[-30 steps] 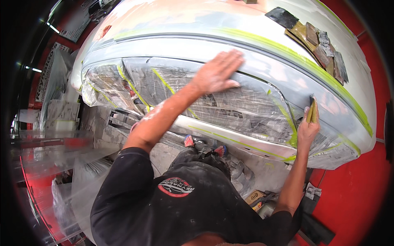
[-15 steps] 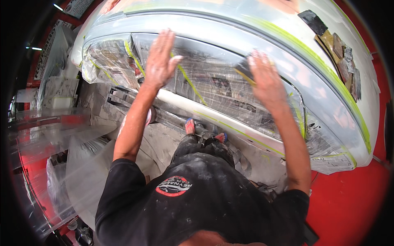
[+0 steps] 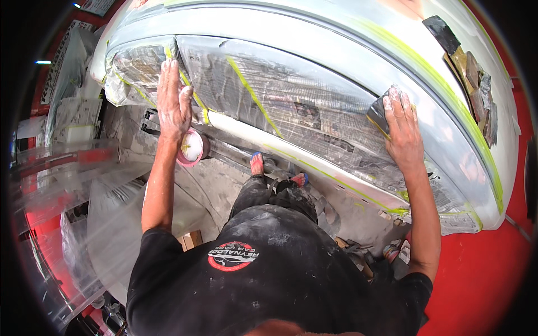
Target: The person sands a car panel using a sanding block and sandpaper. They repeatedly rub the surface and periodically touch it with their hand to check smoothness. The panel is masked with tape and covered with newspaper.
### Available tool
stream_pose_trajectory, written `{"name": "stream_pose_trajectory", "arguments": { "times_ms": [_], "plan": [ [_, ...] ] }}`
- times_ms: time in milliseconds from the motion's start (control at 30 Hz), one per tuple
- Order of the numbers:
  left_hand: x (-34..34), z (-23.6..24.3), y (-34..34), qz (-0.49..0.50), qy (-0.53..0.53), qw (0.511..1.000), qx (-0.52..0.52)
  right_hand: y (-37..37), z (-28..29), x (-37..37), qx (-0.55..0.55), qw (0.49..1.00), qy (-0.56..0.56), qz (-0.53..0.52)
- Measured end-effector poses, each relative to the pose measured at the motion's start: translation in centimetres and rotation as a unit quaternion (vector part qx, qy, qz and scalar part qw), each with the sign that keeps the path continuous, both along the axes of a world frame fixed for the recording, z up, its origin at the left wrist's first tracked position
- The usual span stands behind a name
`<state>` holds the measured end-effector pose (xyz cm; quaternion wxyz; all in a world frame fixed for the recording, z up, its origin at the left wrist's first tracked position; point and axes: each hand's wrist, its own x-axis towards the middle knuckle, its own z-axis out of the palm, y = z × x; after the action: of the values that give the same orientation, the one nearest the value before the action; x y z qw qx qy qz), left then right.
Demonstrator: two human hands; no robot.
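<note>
A car side in pale grey and white primer [image 3: 314, 40] curves across the far part of the view. Newspaper and clear film cover its windows [image 3: 297, 92], held with yellow-green tape. My right hand [image 3: 404, 134] lies over a black sanding block [image 3: 379, 116] with a yellow edge, pressed at the frame above the right-hand window. My fingers there are whitened with dust. At the left, my left hand [image 3: 175, 106] is open, fingers straight and together, thumb apart, in front of the window masking. Whether it touches the film I cannot tell.
Several sanding blocks and strips [image 3: 473, 78] lie on the roof at the far right. A pink bucket [image 3: 195, 148] with whitish contents stands on the floor beyond my left forearm. Clear plastic sheeting [image 3: 106, 207] hangs over things at the left. Red flooring [image 3: 476, 274] spreads at the right.
My hands have moved apart: the left one left and slightly down, the right one right and down along the window frame with the sanding block. The pink bucket shows more fully.
</note>
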<state>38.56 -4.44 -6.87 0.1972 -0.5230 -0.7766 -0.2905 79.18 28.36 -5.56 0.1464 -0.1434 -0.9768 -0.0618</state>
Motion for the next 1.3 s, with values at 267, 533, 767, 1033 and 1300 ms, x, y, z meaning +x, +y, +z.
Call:
{"name": "stream_pose_trajectory", "arguments": {
  "times_ms": [267, 533, 767, 1033, 1300],
  "plan": [
    [2.8, 1.5, 4.8, -0.065, 0.030, 0.997, -0.003, -1.1, 0.7, -5.7, -0.005, 0.998, 0.028, 0.060],
    [-0.9, -3.3, -7.2, 0.090, -0.042, 0.994, -0.053, -0.7, 0.2, -5.2, -0.019, 0.999, 0.032, 0.040],
    [3.1, -0.8, 3.3, -0.050, -0.019, 0.998, -0.026, -5.1, 0.4, -21.6, 0.012, 0.988, 0.066, 0.140],
    [-3.9, -6.6, -19.2, 0.245, -0.087, 0.964, -0.060, -2.6, 1.1, -13.1, -0.034, 0.995, 0.025, 0.089],
    [-5.8, -2.5, -6.0, 0.063, -0.095, 0.993, 0.003, -8.7, 2.2, -36.7, -0.034, 0.987, 0.034, 0.154]
  ]
}}
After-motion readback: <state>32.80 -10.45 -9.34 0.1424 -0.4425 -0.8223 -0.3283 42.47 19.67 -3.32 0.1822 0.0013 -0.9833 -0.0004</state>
